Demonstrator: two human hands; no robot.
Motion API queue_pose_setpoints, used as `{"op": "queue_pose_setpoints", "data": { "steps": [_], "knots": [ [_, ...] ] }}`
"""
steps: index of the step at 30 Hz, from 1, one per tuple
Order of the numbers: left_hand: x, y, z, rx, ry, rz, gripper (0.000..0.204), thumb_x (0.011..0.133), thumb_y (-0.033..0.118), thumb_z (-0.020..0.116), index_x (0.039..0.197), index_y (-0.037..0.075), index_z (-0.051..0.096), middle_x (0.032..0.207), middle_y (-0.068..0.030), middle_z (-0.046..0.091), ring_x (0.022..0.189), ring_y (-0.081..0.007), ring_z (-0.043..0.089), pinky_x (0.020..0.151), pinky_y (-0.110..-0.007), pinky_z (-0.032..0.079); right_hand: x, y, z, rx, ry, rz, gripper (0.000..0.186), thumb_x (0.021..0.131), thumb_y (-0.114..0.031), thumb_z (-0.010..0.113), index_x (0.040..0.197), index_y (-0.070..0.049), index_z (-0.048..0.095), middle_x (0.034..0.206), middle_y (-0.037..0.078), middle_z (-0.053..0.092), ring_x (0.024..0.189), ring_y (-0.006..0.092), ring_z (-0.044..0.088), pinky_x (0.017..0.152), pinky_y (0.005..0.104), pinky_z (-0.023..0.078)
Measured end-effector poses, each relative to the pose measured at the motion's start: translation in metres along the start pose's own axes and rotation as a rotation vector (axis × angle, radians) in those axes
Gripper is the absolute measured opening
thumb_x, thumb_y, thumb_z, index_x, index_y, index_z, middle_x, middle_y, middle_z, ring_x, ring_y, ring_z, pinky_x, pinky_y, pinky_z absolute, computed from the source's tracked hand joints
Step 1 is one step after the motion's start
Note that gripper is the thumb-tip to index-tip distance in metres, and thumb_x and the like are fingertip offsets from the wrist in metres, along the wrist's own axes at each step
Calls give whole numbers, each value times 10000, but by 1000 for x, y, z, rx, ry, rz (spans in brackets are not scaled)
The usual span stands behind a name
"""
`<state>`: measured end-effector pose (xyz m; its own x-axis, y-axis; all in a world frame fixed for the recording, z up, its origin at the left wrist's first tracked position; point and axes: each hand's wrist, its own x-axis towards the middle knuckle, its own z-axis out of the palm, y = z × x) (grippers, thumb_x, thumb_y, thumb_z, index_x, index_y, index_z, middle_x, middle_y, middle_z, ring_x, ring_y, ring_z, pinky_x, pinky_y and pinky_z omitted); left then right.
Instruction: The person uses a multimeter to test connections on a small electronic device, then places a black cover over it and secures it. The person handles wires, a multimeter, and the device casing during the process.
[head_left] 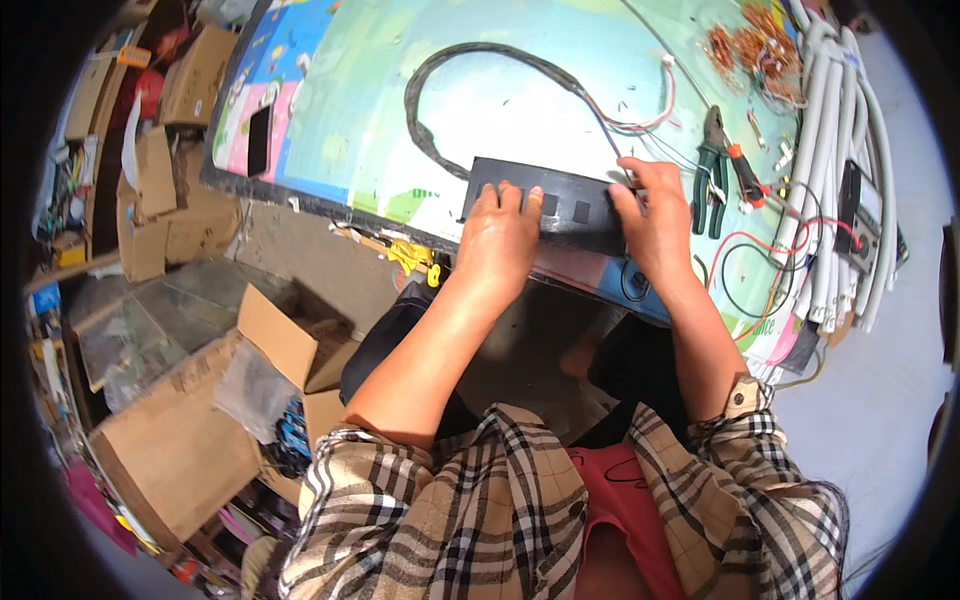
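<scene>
A long black plastic box [560, 215] with several square recesses lies at the near edge of the table. My left hand [500, 235] grips its left half, fingers over the face and the thumb hidden. At its right end, my right hand [655, 215] is closed, thumb and forefinger pinching a thin dark wire [606, 130]. From the box's left end, a black sheathed cable [412, 95] loops up and round to the right. It splits there into thin loose wires [640, 125], some red and white, one with a small white plug [668, 62].
Right of my hands lie green-handled pliers [709, 170], a red-and-black screwdriver [745, 175] and a meter [858, 215] with red and black leads. Beyond are copper wire scraps [755, 50] and grey tubes [825, 170]. A phone [260, 140] lies left; open cardboard boxes [180, 440] stand below.
</scene>
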<state>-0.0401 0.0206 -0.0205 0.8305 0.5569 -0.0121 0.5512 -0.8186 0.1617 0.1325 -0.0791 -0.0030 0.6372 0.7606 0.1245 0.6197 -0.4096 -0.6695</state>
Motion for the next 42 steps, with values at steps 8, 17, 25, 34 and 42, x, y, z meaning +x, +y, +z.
{"op": "queue_pose_setpoints", "data": {
  "steps": [8,17,25,34,42],
  "knots": [
    [4,14,11,105,222,34,368,790,78,564,1123,-78,571,1084,-281,569,1041,-434,569,905,-441,464,76,-52,84,-132,-512,-140,369,741,-336,737,991,-67,696,992,154,637,941,300,617,820,382,487],
    [-2,7,22,142,233,3,338,798,91,562,1109,-21,635,1070,-273,601,1021,-413,586,845,-428,502,109,-50,126,91,-913,202,276,656,-175,864,756,-59,635,714,15,617,674,129,540,629,275,449],
    [-4,2,15,23,167,-23,332,803,99,567,1105,-30,620,1093,-259,560,1024,-402,574,824,-424,508,115,-56,131,-6,-945,224,279,642,-140,868,722,-77,609,704,4,604,666,128,529,620,271,434],
    [2,15,4,83,-154,-38,487,855,131,529,1306,-49,488,1292,-349,442,1212,-500,447,1000,-533,386,107,-55,121,21,-857,166,280,679,-220,839,766,-58,627,717,27,620,658,148,534,610,308,447],
    [-5,14,13,89,-42,-57,448,852,111,527,1278,-29,516,1266,-317,486,1197,-470,472,988,-509,402,55,-48,28,-188,-421,-224,393,750,-237,758,1068,-39,641,986,157,622,927,275,607,827,362,478]
  ]
}}
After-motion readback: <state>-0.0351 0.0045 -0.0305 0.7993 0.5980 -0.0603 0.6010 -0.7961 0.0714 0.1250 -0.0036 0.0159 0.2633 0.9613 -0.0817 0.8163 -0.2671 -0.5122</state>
